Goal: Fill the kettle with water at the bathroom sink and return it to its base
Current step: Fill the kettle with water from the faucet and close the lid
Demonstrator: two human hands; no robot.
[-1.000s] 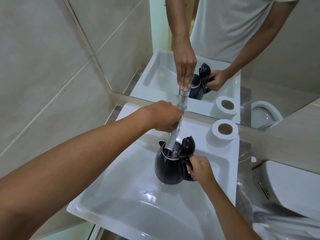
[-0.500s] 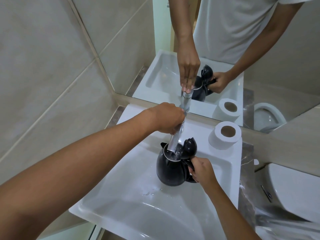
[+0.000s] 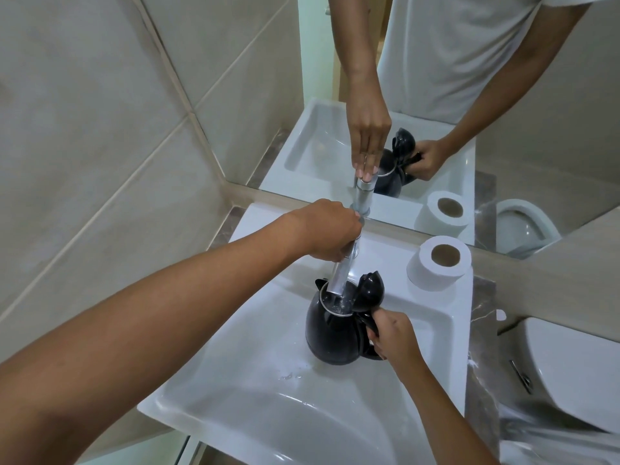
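Observation:
A black kettle [image 3: 330, 333] with its lid flipped open stands in the white sink [image 3: 268, 407], right under the chrome tap spout [image 3: 340, 275]. Water runs from the spout into the kettle's mouth. My right hand [image 3: 391, 333] grips the kettle's handle on its right side. My left hand [image 3: 330, 229] is closed over the tap's top at the back of the sink. The kettle's base is not in view.
A toilet paper roll [image 3: 437, 261] stands on the sink's back right corner. A mirror [image 3: 436, 95] behind the sink reflects the hands and kettle. A white toilet tank [image 3: 570, 370] sits to the right. Tiled wall closes the left side.
Both hands and the kettle hold the same positions; only the camera view shifted slightly. Water keeps flowing into the kettle.

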